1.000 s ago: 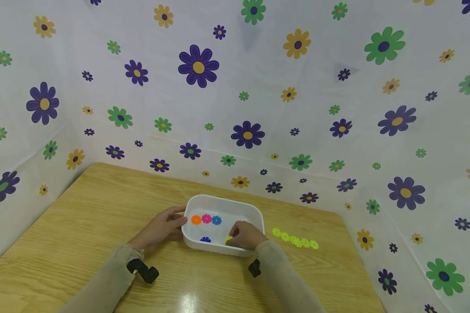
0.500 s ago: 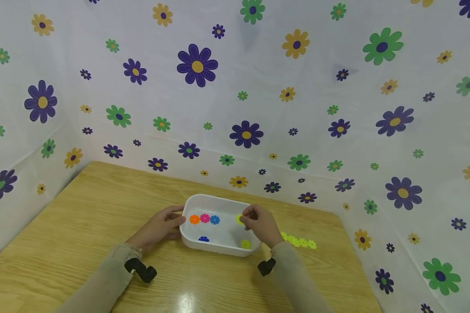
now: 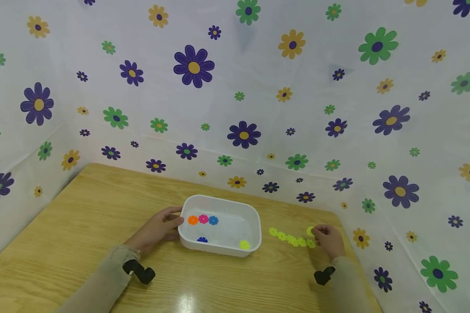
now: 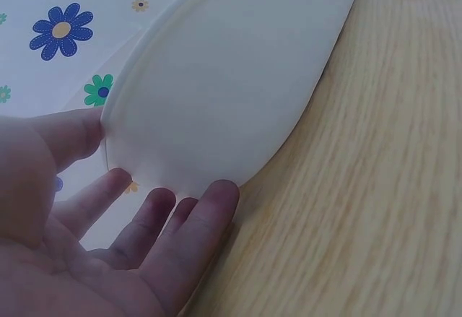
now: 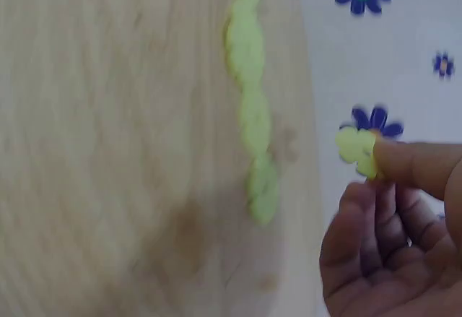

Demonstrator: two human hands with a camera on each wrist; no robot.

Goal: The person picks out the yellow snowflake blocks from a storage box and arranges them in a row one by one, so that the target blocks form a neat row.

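My right hand (image 3: 330, 241) pinches a yellow flower-shaped plastic piece (image 3: 310, 231) between thumb and fingertips. It is raised over the right end of a wavy row of yellow flower pieces (image 3: 291, 239) lying on the wooden table. In the right wrist view the held piece (image 5: 357, 151) appears beside that row (image 5: 254, 115). My left hand (image 3: 158, 229) rests against the left end of a white tray (image 3: 219, 249); the left wrist view has its spread fingertips (image 4: 220, 194) touching the outer wall. One yellow flower piece (image 3: 244, 244) lies in the tray's front right corner.
Inside the tray, orange (image 3: 193, 220), pink (image 3: 203, 219) and light blue (image 3: 213, 220) flower pieces lie side by side. A dark blue piece (image 3: 202, 239) is partly hidden by the front wall. Flower-printed white sheeting (image 3: 219, 104) borders the table (image 3: 113, 191) behind and at the sides.
My right hand has lifted a yellow flower piece out of the tray and carried it right, over the yellow row. My left hand has stayed at the tray's left end.
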